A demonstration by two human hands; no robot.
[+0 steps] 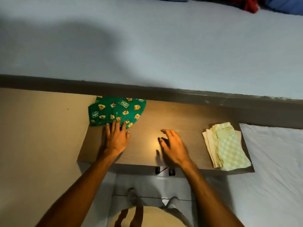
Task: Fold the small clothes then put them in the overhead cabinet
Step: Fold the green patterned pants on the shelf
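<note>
Seen from the head camera, a person stands at a wooden table (180, 115) set against a pale blue wall (147, 46), both bare arms reaching forward over the tabletop. The left hand (115, 138) lies flat with fingers spread wide, its fingertips pressing on the near edge of a green garment (117, 112) printed with cartoon figures; it grips nothing. That garment lies crumpled at the back left of the table, touching the wall. The right hand (173, 145), slightly blurred, hovers over the bare middle of the table with fingers loosely apart and empty, well clear of the cloth. At the right end of the table sits a folded stack of pale clothes (226, 146), the top piece light green with a white check pattern. A white sheet (275, 161) fills the space to the right of the table. Red and blue fabric (255, 4) shows at the upper right edge.
</note>
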